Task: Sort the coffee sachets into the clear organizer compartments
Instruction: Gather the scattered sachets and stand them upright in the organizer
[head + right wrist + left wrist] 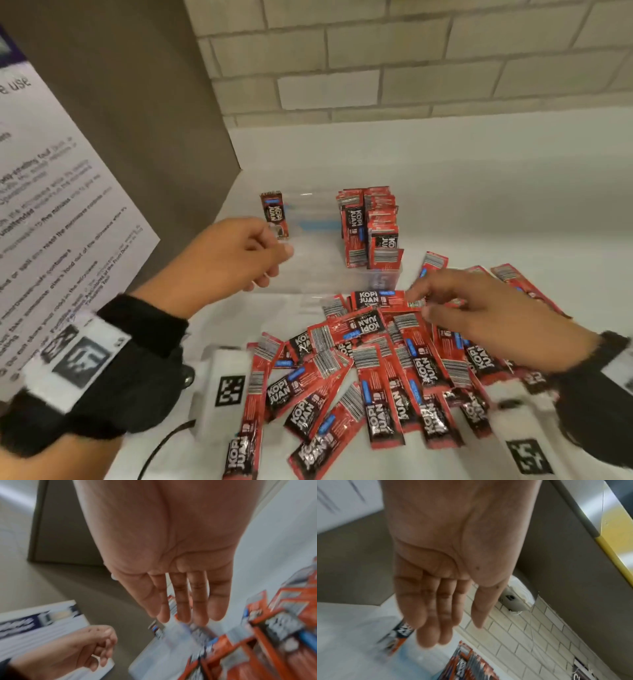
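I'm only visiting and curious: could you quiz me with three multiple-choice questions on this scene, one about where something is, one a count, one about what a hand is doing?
1. The loose heap of red-and-black coffee sachets lies: A) on the white counter, before the clear plastic organizer; B) inside it; C) on the floor.
2. Sachets standing at the organizer's left end: A) none; B) one; C) five.
3. The left hand: A) grips a sachet; B) presses the counter; C) holds nothing.
Answers: 1A, the head view shows the heap outside; 2B, a lone sachet stands there; 3C, its palm shows bare, fingers relaxed.
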Action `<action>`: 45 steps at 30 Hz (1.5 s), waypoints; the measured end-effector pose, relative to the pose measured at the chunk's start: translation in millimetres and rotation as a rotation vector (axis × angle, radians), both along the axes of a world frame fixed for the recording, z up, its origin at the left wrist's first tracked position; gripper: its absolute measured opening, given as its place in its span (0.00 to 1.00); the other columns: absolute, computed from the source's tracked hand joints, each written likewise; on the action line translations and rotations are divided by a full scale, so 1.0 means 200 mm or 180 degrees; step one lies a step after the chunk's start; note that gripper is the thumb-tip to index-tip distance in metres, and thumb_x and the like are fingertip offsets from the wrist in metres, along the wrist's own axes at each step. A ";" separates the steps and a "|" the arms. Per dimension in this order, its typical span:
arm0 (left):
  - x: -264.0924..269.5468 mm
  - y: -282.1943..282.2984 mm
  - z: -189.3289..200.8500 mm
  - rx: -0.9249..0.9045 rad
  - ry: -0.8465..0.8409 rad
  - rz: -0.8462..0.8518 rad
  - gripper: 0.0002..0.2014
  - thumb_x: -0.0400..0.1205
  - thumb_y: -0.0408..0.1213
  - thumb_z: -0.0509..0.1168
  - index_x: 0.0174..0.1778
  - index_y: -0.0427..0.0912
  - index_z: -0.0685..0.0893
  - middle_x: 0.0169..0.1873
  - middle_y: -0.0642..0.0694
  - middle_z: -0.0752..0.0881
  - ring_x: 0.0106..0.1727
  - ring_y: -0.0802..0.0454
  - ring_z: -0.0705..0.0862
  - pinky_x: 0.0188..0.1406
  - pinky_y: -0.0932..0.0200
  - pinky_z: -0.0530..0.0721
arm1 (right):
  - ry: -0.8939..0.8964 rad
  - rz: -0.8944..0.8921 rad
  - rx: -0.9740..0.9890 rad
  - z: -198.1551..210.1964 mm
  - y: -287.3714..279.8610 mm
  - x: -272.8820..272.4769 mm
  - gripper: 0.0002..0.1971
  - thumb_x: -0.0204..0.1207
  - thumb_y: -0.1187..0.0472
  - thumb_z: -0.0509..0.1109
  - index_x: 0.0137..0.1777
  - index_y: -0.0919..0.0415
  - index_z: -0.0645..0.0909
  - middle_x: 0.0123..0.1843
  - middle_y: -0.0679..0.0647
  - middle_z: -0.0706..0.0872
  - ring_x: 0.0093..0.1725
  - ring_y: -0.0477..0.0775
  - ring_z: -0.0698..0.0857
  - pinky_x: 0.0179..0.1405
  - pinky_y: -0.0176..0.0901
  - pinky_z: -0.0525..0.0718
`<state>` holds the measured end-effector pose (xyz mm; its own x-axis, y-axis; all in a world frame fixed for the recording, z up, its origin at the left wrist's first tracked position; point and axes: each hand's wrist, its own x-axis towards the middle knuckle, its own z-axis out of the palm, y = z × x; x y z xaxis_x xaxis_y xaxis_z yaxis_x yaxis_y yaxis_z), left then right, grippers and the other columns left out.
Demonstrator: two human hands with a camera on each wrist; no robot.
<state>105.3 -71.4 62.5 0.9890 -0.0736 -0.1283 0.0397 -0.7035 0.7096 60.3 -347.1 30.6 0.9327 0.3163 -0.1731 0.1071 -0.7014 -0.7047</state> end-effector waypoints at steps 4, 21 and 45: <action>-0.25 0.20 -0.14 0.1186 0.0831 -0.0148 0.17 0.72 0.61 0.69 0.43 0.50 0.82 0.39 0.52 0.86 0.39 0.56 0.86 0.40 0.56 0.86 | -0.0037 0.1433 -0.0611 -0.08 0.20 -0.06 0.15 0.81 0.56 0.62 0.65 0.40 0.77 0.62 0.37 0.76 0.59 0.30 0.72 0.63 0.26 0.69; -0.35 0.15 -0.45 0.0882 0.0949 -0.0279 0.42 0.66 0.40 0.80 0.72 0.51 0.63 0.60 0.53 0.70 0.53 0.59 0.81 0.44 0.72 0.80 | 0.0102 0.2276 -0.1336 -0.21 0.51 -0.02 0.24 0.79 0.61 0.64 0.75 0.47 0.71 0.83 0.49 0.49 0.81 0.55 0.51 0.79 0.55 0.61; -0.27 0.10 -0.48 0.1218 0.0320 -0.1066 0.19 0.76 0.46 0.70 0.52 0.57 0.65 0.49 0.59 0.66 0.56 0.60 0.65 0.43 0.73 0.65 | -0.0923 0.2201 -0.1662 -0.23 0.52 0.02 0.19 0.79 0.65 0.61 0.70 0.59 0.70 0.68 0.57 0.67 0.68 0.58 0.65 0.64 0.54 0.72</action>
<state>51.7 -51.0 -34.4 0.9006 -0.3131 -0.3014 -0.1772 -0.8978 0.4032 64.9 -244.0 -15.2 0.5936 0.7683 -0.2397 0.7455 -0.6371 -0.1958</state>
